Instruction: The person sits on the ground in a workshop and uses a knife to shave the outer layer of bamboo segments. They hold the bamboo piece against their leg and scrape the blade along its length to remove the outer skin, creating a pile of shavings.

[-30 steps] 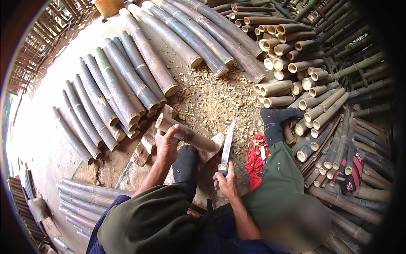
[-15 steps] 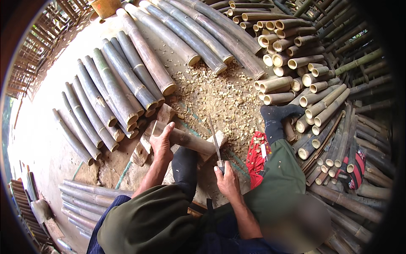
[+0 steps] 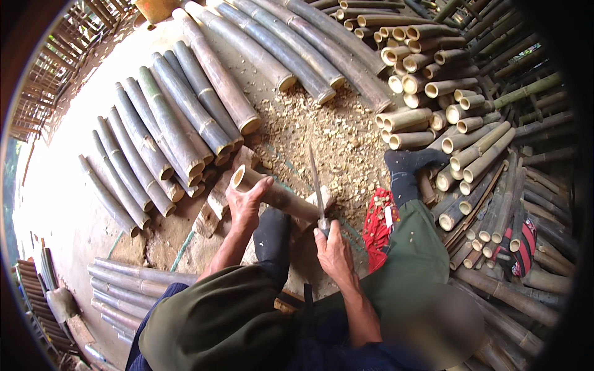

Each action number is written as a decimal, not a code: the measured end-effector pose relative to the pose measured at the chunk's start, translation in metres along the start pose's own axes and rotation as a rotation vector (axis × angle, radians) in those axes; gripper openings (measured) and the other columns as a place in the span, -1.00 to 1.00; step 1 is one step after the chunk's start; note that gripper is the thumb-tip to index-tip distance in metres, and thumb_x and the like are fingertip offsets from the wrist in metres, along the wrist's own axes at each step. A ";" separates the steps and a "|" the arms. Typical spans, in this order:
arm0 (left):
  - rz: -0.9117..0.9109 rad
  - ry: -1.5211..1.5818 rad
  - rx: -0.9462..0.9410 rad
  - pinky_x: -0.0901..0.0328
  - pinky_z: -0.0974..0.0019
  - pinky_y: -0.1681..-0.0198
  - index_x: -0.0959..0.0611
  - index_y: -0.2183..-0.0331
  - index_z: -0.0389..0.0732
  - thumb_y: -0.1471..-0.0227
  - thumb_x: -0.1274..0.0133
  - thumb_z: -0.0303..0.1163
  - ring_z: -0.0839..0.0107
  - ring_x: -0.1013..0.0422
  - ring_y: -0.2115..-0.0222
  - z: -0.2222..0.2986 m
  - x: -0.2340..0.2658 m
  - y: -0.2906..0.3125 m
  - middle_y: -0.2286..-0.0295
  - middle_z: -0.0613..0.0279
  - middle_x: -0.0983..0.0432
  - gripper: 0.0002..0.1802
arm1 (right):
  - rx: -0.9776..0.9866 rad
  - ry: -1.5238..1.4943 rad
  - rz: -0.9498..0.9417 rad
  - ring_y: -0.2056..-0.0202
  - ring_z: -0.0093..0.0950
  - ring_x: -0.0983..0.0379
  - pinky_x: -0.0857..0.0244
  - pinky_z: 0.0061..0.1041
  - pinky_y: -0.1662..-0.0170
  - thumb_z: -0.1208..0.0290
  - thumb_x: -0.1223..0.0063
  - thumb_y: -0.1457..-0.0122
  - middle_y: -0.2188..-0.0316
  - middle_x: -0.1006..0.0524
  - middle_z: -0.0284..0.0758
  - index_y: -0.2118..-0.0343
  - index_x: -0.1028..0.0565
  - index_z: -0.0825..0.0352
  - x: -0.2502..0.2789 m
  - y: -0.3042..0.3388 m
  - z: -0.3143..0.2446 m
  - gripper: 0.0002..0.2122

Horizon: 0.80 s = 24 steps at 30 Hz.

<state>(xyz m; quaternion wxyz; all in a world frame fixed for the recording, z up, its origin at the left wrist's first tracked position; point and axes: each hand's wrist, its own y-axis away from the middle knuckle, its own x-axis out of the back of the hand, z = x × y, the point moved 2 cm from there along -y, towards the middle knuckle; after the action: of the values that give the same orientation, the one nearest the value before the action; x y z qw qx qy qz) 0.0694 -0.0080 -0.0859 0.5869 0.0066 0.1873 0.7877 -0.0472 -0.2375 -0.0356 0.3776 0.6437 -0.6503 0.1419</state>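
My left hand (image 3: 245,207) is wrapped round a short bamboo tube (image 3: 283,199) close to its left end, whose pale hollow opening faces up toward me. The tube slants down to the right, and its other end lies by a pale wooden block (image 3: 322,196). In my right hand (image 3: 336,255) is a knife (image 3: 316,182), gripped by its dark handle. Its long narrow blade points away from me and passes just beside the tube's right end; whether the two touch I cannot tell.
Pale bamboo chips (image 3: 328,133) cover the ground ahead. Long bamboo poles (image 3: 198,117) lie in rows at left and far. Cut tubes (image 3: 427,89) are stacked at right, near a red cloth (image 3: 378,229). More poles (image 3: 127,287) lie at near left.
The bamboo tube's left end has tipped up, so its hollow opening now shows. My right hand and the knife have shifted slightly away from me.
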 end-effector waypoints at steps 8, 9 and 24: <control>0.033 0.091 0.004 -0.52 0.26 0.13 -0.64 0.06 -0.36 0.13 -0.57 -0.41 0.40 -0.60 0.33 -0.004 -0.010 0.007 0.31 0.14 -0.69 -0.40 | -0.132 0.084 -0.032 0.28 0.19 -0.61 -0.46 0.06 0.28 0.25 -0.09 -0.43 0.34 -0.62 0.15 0.09 -0.36 0.42 -0.019 0.014 0.033 -0.71; -0.007 0.016 -0.035 -0.52 0.26 0.13 -0.64 0.08 -0.35 0.12 -0.58 -0.39 0.41 -0.60 0.32 0.009 -0.016 0.012 0.31 0.15 -0.69 -0.41 | -0.085 0.179 0.022 0.30 0.23 -0.58 -0.42 0.14 0.31 0.19 -0.07 -0.44 0.37 -0.60 0.18 0.15 -0.32 0.39 -0.029 0.012 0.049 -0.68; -0.052 -0.192 -0.138 -0.51 0.26 0.16 -0.66 0.16 -0.31 0.09 -0.53 -0.33 0.41 -0.58 0.32 0.028 -0.028 0.030 0.30 0.18 -0.67 -0.51 | -0.016 0.108 0.039 0.30 0.21 -0.59 -0.43 0.08 0.31 0.23 -0.06 -0.44 0.38 -0.59 0.19 0.14 -0.36 0.40 -0.020 0.010 0.034 -0.71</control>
<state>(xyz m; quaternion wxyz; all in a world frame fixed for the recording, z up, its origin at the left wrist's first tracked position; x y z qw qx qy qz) 0.0572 -0.0330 -0.0454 0.6215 0.0369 0.0756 0.7789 -0.0691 -0.2446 -0.0687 0.4144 0.6192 -0.6426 0.1787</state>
